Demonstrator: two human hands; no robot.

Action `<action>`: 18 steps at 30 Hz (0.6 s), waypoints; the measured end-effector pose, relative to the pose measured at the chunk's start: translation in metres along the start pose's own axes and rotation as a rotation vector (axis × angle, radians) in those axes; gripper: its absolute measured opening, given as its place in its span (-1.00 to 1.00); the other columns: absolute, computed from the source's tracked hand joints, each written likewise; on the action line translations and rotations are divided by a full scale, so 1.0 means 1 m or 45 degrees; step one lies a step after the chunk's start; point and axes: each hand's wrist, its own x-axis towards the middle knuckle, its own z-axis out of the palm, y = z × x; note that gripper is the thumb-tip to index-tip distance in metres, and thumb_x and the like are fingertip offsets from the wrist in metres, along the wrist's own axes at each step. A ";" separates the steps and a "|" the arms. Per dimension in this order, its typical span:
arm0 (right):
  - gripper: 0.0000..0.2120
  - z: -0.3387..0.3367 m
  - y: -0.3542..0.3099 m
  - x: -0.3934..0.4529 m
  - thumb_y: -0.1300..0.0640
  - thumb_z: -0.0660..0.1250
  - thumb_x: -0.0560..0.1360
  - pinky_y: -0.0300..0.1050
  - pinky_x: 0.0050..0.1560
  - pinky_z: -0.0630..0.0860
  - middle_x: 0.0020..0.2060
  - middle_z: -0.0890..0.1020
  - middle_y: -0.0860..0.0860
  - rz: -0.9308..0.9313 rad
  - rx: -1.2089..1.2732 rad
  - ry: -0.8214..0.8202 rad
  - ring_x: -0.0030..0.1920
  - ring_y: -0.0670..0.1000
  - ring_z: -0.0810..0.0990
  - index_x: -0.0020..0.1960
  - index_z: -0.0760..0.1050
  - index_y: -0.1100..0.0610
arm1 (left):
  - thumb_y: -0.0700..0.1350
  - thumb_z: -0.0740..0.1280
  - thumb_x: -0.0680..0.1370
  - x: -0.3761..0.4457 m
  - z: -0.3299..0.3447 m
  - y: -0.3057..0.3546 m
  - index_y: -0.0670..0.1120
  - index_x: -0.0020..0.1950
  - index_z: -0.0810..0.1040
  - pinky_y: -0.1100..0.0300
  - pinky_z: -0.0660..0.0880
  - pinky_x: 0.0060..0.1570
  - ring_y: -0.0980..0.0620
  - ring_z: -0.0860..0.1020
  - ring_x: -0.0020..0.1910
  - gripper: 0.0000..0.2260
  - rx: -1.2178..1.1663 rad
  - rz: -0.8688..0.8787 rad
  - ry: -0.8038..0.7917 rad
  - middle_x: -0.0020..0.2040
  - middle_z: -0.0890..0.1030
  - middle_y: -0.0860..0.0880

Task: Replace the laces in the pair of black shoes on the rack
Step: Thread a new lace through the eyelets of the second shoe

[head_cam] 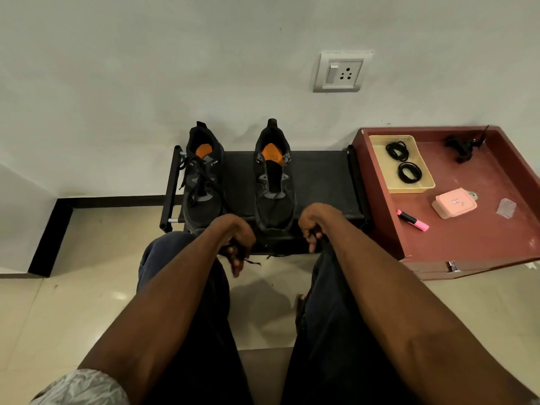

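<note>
Two black shoes with orange insoles stand on a low black rack against the wall. The left shoe is laced. The right shoe has bare eyelets and no lace. In front of the rack, my left hand and my right hand each grip part of a black lace; a frayed end hangs below the left hand. Two coiled black laces lie in a beige tray on the red table at the right.
The red table beside the rack also holds a pink box, a pink highlighter, a black clip-like object and a small clear packet. A wall socket sits above. My knees are below the hands, over a tiled floor.
</note>
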 end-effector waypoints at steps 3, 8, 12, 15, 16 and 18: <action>-0.74 0.001 0.006 0.006 0.21 0.15 0.63 -0.19 -0.39 0.50 -0.19 0.74 0.14 0.011 0.013 0.100 -0.53 -0.07 0.46 -0.12 0.51 0.34 | -0.08 0.20 0.67 -0.004 0.003 -0.009 -0.28 -0.05 0.59 0.11 0.55 0.01 0.01 0.66 -0.23 -0.69 0.131 -0.045 -0.045 -0.25 0.71 -0.15; -0.81 0.001 0.000 0.001 0.26 0.17 0.63 -0.30 -0.60 0.32 -0.26 0.74 0.05 -0.067 0.068 -0.026 -0.58 -0.13 0.41 0.14 0.51 0.29 | -0.16 0.27 0.64 0.012 -0.004 -0.014 -0.28 0.13 0.57 0.10 0.62 -0.15 -0.06 0.65 -0.20 -0.79 -0.255 0.163 0.181 -0.07 0.68 -0.20; -0.87 0.001 -0.001 0.001 0.20 0.19 0.64 -0.29 -0.53 0.29 -0.29 0.68 0.07 -0.134 0.133 0.073 -0.46 -0.09 0.45 0.02 0.52 0.19 | -0.14 0.38 0.58 0.014 -0.009 -0.007 -0.16 0.04 0.61 0.13 0.51 -0.07 0.03 0.57 -0.21 -0.89 -0.304 0.337 0.416 -0.10 0.66 -0.10; -0.77 -0.002 -0.002 0.001 0.04 0.26 0.64 -0.25 -0.44 0.34 -0.28 0.62 0.07 -0.113 0.140 0.114 -0.43 -0.06 0.43 -0.06 0.53 0.19 | -0.08 0.41 0.56 0.017 -0.009 -0.005 -0.16 0.07 0.62 0.13 0.47 -0.07 0.01 0.54 -0.15 -0.83 -0.274 0.357 0.470 -0.12 0.61 -0.08; -0.75 -0.003 -0.002 0.001 0.01 0.28 0.64 -0.24 -0.43 0.34 -0.29 0.61 0.07 -0.105 0.150 0.130 -0.45 -0.06 0.41 -0.04 0.53 0.20 | -0.07 0.41 0.56 0.018 -0.009 -0.004 -0.17 0.09 0.62 0.12 0.47 -0.08 -0.01 0.54 -0.14 -0.80 -0.278 0.361 0.477 -0.12 0.60 -0.09; -0.73 -0.005 -0.002 -0.001 -0.01 0.29 0.63 -0.23 -0.40 0.35 -0.33 0.60 0.07 -0.086 0.182 0.157 -0.47 -0.06 0.39 0.11 0.55 0.20 | -0.06 0.41 0.57 0.019 -0.008 -0.002 -0.20 0.09 0.64 0.11 0.47 -0.08 -0.03 0.53 -0.14 -0.78 -0.297 0.396 0.486 -0.12 0.60 -0.11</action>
